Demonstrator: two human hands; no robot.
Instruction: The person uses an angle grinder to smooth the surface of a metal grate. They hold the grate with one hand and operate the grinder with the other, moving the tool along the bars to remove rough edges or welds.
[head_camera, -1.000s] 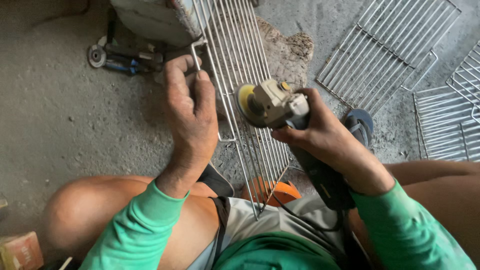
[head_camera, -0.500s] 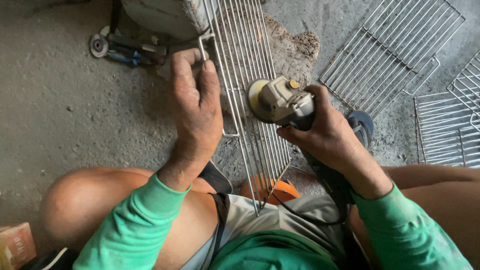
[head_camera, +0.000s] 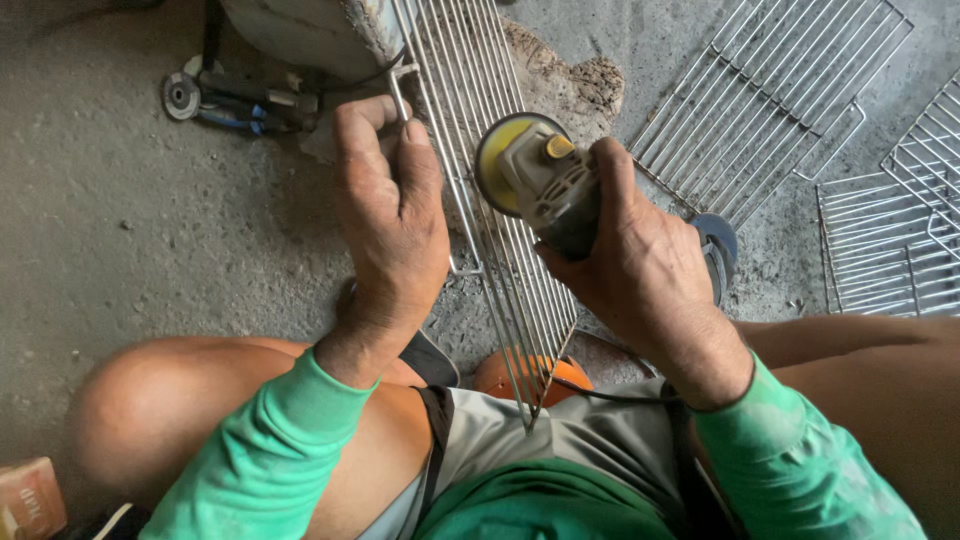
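A long wire grid rack (head_camera: 500, 250) runs from my lap up to a grey metal object at the top. My left hand (head_camera: 390, 215) grips the rack's left edge, fingers curled around a short metal tab near the top. My right hand (head_camera: 640, 265) is wrapped around the grey body of an angle grinder (head_camera: 545, 180). The grinder's yellow disc faces left and sits against the rack's wires. Its black cord trails down toward my lap.
Two more wire racks (head_camera: 770, 100) (head_camera: 890, 230) lie on the concrete floor at right. A second grinder with a disc (head_camera: 235, 100) lies top left beside a grey metal object (head_camera: 300, 30). An orange round object (head_camera: 520, 375) sits between my knees. A small carton (head_camera: 30, 500) is bottom left.
The view has shifted slightly, so the rack and hands sit a bit further right. The grinder disc has stayed against the rack wires. Both hands keep their grips.
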